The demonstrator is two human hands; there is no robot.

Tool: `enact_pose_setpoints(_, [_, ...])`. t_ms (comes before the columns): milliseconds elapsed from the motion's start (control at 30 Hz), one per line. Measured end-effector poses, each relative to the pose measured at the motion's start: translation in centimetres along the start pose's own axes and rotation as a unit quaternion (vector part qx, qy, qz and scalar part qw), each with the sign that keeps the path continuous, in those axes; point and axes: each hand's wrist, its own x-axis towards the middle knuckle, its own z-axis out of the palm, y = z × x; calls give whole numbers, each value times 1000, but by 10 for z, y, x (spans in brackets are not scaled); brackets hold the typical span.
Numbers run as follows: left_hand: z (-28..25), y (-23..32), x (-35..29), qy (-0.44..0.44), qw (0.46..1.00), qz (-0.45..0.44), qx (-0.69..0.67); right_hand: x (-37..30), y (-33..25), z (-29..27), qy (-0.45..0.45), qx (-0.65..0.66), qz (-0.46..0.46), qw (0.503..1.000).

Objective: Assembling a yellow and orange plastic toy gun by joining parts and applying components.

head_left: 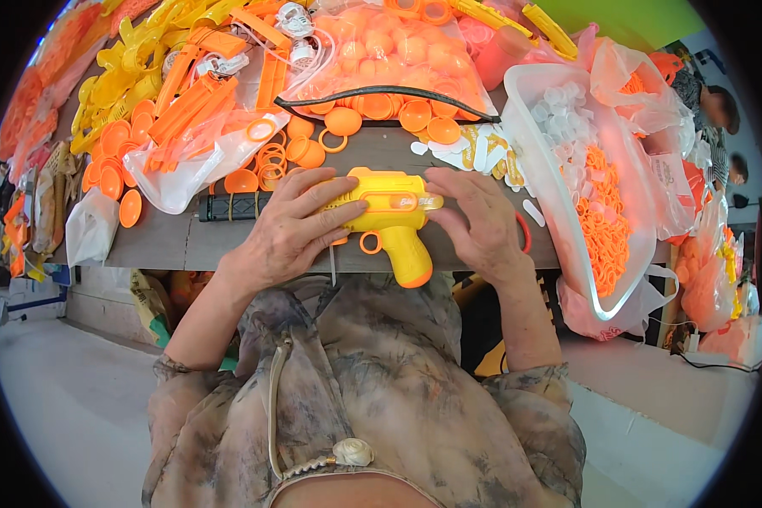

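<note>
A yellow toy gun point(398, 241) lies on its side at the table's near edge, between my two hands. Its grip points toward me and ends in orange; an orange ring-shaped trigger sits beside the grip. My left hand point(289, 222) is closed over the left end of the gun, fingers lying across its body. At the other end, the thumb and fingers of my right hand point(481, 222) close on the gun beside an oval sticker point(402, 201) on its side. Left of my left hand lies a black rod-like piece point(229, 207) with thin gold bands.
Beyond my hands are orange cups point(114, 157), orange rings point(271, 161), yellow parts point(118, 80) and a clear bag of orange balls point(381, 55). White oval pieces point(474, 152) lie beside a white tub point(516, 110) holding orange links and clear caps. Another person is at far right.
</note>
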Motion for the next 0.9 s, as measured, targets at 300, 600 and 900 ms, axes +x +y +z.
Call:
enact_pose_setpoints(300, [4,-2,-1,14,1000,1,-23,-2,-4,29,50,56,17,997])
enact_pose_setpoints(600, [-2,6,5,-34,999,-7,17,-10,-4,39,70,77,39,994])
enact_pose_setpoints(900, [-1,7,5,-50,998,8,29,-21,-7,56,85,392,289,869])
